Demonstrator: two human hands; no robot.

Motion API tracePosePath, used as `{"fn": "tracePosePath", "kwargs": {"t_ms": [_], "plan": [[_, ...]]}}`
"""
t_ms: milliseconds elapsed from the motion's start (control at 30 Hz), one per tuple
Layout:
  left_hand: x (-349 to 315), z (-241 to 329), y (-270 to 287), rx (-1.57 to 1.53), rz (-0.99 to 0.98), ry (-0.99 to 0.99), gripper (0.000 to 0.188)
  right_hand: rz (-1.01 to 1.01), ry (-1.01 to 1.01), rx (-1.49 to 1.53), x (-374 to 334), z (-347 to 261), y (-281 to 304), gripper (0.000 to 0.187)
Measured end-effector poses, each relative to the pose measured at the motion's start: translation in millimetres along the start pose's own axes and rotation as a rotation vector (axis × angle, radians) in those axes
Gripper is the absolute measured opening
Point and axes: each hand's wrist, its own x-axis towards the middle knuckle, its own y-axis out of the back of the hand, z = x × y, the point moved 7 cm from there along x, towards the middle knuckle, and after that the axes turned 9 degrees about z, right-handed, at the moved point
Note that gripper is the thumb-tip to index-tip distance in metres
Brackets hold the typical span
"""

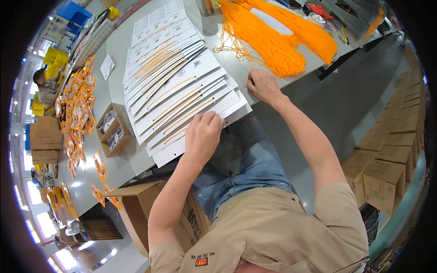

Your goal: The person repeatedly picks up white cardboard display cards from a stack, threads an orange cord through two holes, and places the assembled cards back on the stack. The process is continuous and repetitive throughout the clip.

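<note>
White printed sheets (pixel 205 66) lie overlapping in a long fanned row on the table, with orange cords threaded through holes in many of them. My left hand (pixel 203 136) rests over the nearest sheets with its fingers curled together; what they pinch, if anything, is hidden. To the right, my right hand (pixel 265 86) is closed at the table's front edge, just below an orange cord bundle (pixel 268 43). Its fingertips are pressed together, and I cannot make out anything in them. Loose ends of the bundle trail toward the sheets.
Left of the sheets stand a divided wooden box (pixel 119 144) and a pile of orange packets (pixel 75 109). An open cardboard box (pixel 136 214) sits below the table edge. Stacked cartons (pixel 382 175) line the right side. Another person (pixel 46 88) sits far left.
</note>
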Motion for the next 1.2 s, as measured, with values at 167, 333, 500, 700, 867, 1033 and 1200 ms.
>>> {"fn": "tracePosePath", "kwargs": {"t_ms": [167,333,500,700,867,1033,1200], "plan": [[7.8,21.2,31.7,0.162,0.268,-0.089,0.01,0.015,-0.028,0.107,-2.7,7.8,4.3,0.012],[-24.7,50.1,31.9,0.048,-0.008,-0.174,0.008,-0.109,-0.215,0.267,-6.6,3.7,19.3,0.009],[-105.5,75.0,25.9,-0.489,-0.024,0.064,0.019,0.033,-0.057,0.527,2.1,-65.8,71.1,0.006],[-214.9,13.7,-35.6,-1.071,-0.022,1.297,0.034,-0.657,-0.111,0.827,-50.9,-207.7,9.9,0.007],[-244.5,-24.9,-17.2,-1.154,0.295,1.407,0.017,-0.678,0.223,0.726,-85.2,-276.8,-11.5,0.01],[-249.6,-44.7,-8.2,-1.332,0.529,1.361,0.025,-0.753,0.201,0.632,-92.7,-282.3,-23.2,0.01],[-250.6,-52.4,-7.5,-1.457,0.667,1.325,0.029,-0.82,0.213,0.527,-98.0,-283.9,-32.3,0.01]]}}
